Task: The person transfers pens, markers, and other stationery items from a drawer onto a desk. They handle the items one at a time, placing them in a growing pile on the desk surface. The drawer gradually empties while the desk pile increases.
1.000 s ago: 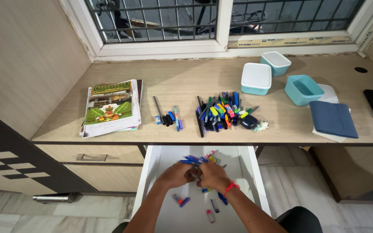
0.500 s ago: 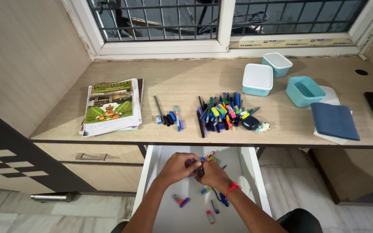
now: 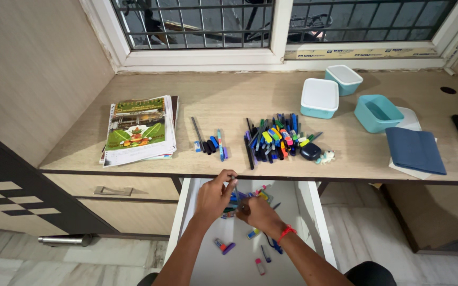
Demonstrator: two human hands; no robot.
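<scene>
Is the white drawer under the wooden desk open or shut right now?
Open. The white drawer is pulled out below the wooden desk, its floor and scattered pens visible, with both hands inside it.

Books [image 3: 140, 130] sit at the desk [image 3: 229, 95] left end; small pen group [image 3: 209, 141] right of them, big pen pile [image 3: 275, 139] mid-front. Three tubs [image 3: 319, 97] behind-right, folder [image 3: 415, 150] near right edge. Open drawer [image 3: 306, 204] below front edge, loose pens [image 3: 223, 246] inside.
</scene>
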